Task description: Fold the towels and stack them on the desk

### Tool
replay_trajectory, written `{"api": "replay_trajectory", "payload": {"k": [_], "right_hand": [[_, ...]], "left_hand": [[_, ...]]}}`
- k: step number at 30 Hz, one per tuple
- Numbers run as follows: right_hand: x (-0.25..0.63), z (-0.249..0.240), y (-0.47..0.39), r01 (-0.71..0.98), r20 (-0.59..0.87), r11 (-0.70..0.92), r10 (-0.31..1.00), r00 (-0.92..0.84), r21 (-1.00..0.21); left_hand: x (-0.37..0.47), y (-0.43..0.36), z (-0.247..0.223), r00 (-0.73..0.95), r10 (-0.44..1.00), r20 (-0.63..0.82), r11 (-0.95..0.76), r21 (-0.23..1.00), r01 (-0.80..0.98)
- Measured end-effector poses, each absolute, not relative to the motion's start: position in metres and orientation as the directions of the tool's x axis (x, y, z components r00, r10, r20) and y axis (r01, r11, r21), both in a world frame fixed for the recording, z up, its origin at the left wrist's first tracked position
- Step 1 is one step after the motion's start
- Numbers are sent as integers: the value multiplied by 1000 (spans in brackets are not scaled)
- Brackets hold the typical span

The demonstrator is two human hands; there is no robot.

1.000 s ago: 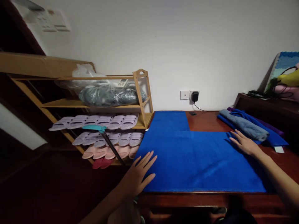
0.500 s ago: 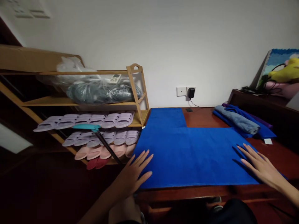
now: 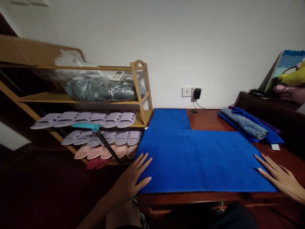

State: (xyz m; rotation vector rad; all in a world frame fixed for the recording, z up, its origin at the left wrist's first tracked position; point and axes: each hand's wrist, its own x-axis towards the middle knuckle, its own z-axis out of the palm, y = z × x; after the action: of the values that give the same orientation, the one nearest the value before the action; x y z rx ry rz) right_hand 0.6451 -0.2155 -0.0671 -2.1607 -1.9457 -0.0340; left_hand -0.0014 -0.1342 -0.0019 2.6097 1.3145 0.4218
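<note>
A blue cloth (image 3: 195, 159) lies spread flat along the front of the reddish-brown wooden table (image 3: 207, 121). Behind its left part, more blue cloth (image 3: 169, 117) reaches back to the wall; whether it is a separate piece I cannot tell. My left hand (image 3: 133, 175) is at the cloth's left front edge, palm down, fingers spread. Over the right front corner rests my right hand (image 3: 278, 175), fingers stretched out and flat. Neither hand grips anything.
Left of the table stands a wooden rack (image 3: 140, 95) holding lilac slippers (image 3: 111, 119), pink slippers (image 3: 95, 152) and bagged goods (image 3: 102, 89). A teal-headed pole (image 3: 87, 126) leans before it. Folded cloths (image 3: 245, 122) lie at the back right. A black plug adapter (image 3: 197, 93) sits in the wall.
My right hand has moved to the right across the cloth, toward its right edge. The left hand has shifted slightly left. The camera view has tilted a little.
</note>
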Motion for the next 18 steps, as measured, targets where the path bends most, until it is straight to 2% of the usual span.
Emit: {"api": "replay_trajectory", "payload": {"k": [2, 4, 6, 8, 12, 18], "right_hand": [[656, -66, -206, 978, 130, -131, 980, 153, -161], [659, -59, -187, 973, 189, -171, 962, 199, -154], [654, -47, -158, 980, 254, -123, 954, 160, -154], [643, -36, -123, 979, 230, -68, 967, 112, -190], [633, -36, -65, 957, 148, -152, 970, 192, -246], [652, -70, -45, 958, 113, -256, 956, 270, -127]], "left_hand": [[-6, -128, -2, 491, 853, 176, -517, 407, 752], [-10, -119, -6, 353, 909, 223, -417, 513, 750], [-12, -111, -14, 232, 940, 250, -337, 572, 748], [-10, -106, -24, 187, 954, 233, -291, 587, 756], [-4, -108, -36, 202, 963, 176, -267, 582, 768], [0, -117, -22, 190, 976, 110, -218, 572, 791]]}}
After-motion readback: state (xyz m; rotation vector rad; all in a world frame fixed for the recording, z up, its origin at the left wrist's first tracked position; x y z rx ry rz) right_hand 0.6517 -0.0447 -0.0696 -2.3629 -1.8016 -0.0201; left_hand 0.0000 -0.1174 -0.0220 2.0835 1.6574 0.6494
